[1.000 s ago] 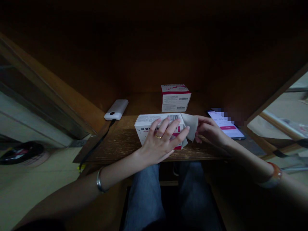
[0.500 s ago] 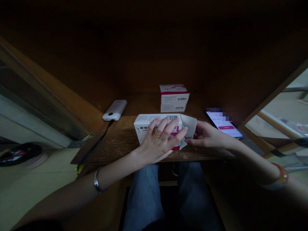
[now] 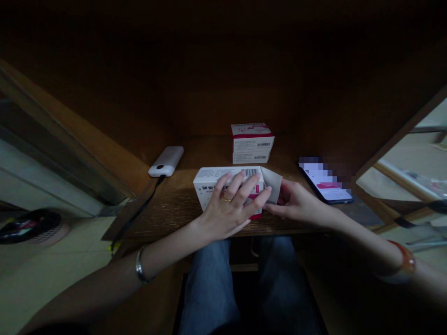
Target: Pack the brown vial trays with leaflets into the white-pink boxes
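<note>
A white and pink cardboard box [image 3: 206, 186] with printed lettering and a barcode lies on the wooden surface in front of me. My left hand [image 3: 233, 200], with a ring on one finger, lies across its front, fingertips over the top edge, steadying it. At the box's right end a white end flap [image 3: 273, 184] stands out at an angle. My right hand [image 3: 293, 201] is at that end, thumb low and fingers curled behind the flap. The inside of the box and some right fingertips are hidden.
Behind the box stand pink and white cartons [image 3: 252, 146]. A white power bank [image 3: 166, 161] with a black cable lies left, a lit phone [image 3: 328, 184] right. Wooden walls enclose the sides and back. A basket [image 3: 38, 228] is on the floor at left.
My right hand has moved slightly left and down toward the box, and the end flap has swung a little inward. My left hand stays in place on the box.
</note>
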Available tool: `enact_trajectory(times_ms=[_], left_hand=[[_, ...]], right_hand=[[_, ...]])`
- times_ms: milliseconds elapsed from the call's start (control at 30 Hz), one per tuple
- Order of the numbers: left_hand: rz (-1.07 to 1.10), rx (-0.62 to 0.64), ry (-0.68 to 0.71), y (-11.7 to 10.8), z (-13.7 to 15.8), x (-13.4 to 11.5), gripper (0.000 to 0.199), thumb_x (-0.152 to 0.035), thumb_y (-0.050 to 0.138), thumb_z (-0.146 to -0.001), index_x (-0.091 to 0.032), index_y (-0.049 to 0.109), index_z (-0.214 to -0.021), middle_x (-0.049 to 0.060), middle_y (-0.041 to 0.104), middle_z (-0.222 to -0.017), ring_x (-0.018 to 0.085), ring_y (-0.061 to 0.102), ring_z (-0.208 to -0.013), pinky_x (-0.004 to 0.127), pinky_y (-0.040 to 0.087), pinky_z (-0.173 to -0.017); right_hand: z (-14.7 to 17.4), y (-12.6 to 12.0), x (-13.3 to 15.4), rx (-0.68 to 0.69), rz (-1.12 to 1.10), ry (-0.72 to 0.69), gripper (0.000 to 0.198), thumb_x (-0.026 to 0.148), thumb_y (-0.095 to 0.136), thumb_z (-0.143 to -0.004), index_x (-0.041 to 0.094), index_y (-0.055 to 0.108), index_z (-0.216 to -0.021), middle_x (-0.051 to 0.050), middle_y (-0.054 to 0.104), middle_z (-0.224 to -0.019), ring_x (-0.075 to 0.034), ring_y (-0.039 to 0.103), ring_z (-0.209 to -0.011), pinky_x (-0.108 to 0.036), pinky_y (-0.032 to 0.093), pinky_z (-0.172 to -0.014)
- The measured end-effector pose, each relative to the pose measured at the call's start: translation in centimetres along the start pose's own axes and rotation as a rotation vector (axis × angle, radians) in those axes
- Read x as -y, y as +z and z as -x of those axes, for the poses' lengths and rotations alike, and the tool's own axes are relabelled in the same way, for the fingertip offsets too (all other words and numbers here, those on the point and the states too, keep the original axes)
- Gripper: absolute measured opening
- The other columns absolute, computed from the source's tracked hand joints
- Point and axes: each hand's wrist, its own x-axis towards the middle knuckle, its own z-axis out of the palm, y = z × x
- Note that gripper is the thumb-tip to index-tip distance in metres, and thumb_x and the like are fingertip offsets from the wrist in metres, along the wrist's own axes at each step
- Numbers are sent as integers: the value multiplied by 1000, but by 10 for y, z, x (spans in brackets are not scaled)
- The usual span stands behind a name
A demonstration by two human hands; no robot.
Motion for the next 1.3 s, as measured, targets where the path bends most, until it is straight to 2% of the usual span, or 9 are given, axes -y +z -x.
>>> enact_trajectory(times_ms=[200, 300, 467, 600, 767, 967, 1133, 1233, 1300], left_hand=[[-6, -47, 0, 5, 2, -1, 64, -36, 75, -77, -21, 52, -134, 14, 56, -136, 32, 43, -131, 48, 28, -115], [13, -71, 13, 5, 3, 0, 62, -36, 73, -80, -24, 47, -135, 14, 55, -138, 32, 43, -133, 48, 31, -114], [10, -29, 12, 3, 2, 0, 61, -39, 73, -80, -27, 48, -134, 12, 54, -141, 31, 43, -134, 48, 32, -114], [10, -14, 18, 2, 0, 1, 66, -36, 75, -76, -23, 51, -136, 12, 55, -142, 32, 43, -134, 48, 30, -116], [-6, -16, 17, 4, 0, 1, 64, -37, 75, -77, -22, 52, -134, 12, 55, -143, 33, 43, -133, 49, 29, -116], [-31, -9, 2, 4, 1, -1, 64, -40, 72, -79, -20, 53, -137, 12, 57, -142, 32, 43, -132, 48, 30, -115], [-14, 11, 3, 4, 0, 0, 67, -37, 71, -79, -17, 51, -140, 14, 56, -143, 32, 42, -133, 48, 30, -115], [-21, 1, 9, 4, -1, 0, 61, -35, 67, -81, -17, 52, -137, 14, 56, -142, 33, 43, -131, 49, 30, -113], [-20, -6, 10, 3, -2, 0, 57, -33, 65, -82, -17, 53, -135, 14, 57, -140, 34, 44, -130, 49, 31, -112]], right_hand=[[1, -1, 14, 179, -220, 33, 35, 33, 72, -85, 18, 56, -113, 0, 65, -82, -14, 64, -72, -28, 55, -67], [-1, -2, 13, 170, -274, 59, 32, 35, 70, -86, 18, 55, -108, 0, 66, -79, -13, 64, -70, -29, 56, -69], [0, -2, 8, 130, -334, 110, 49, 33, 74, -81, 17, 52, -121, -2, 69, -85, -13, 65, -71, -28, 57, -69], [1, -1, 9, 119, -299, 60, 53, 35, 71, -85, 16, 51, -131, -3, 68, -90, -13, 65, -73, -28, 57, -70], [3, 2, 7, 166, -275, 26, 74, 31, 67, -88, 16, 31, -151, -4, 68, -96, -14, 66, -81, -30, 58, -76], [6, 7, 3, 170, -280, -14, 77, 24, 64, -89, 19, 25, -156, -7, 67, -109, -16, 66, -98, -35, 58, -91], [5, 17, 2, 130, -233, -82, 82, 19, 67, -86, 22, 23, -155, -2, 63, -97, -13, 65, -82, -29, 61, -78], [4, 22, 1, 102, -186, -114, 81, 22, 67, -87, 22, 23, -155, -4, 64, -103, -14, 66, -85, -31, 61, -79], [5, 26, 2, 77, -71, -106, 78, 27, 66, -89, 20, 25, -154, -8, 66, -108, -18, 68, -89, -35, 62, -80]])
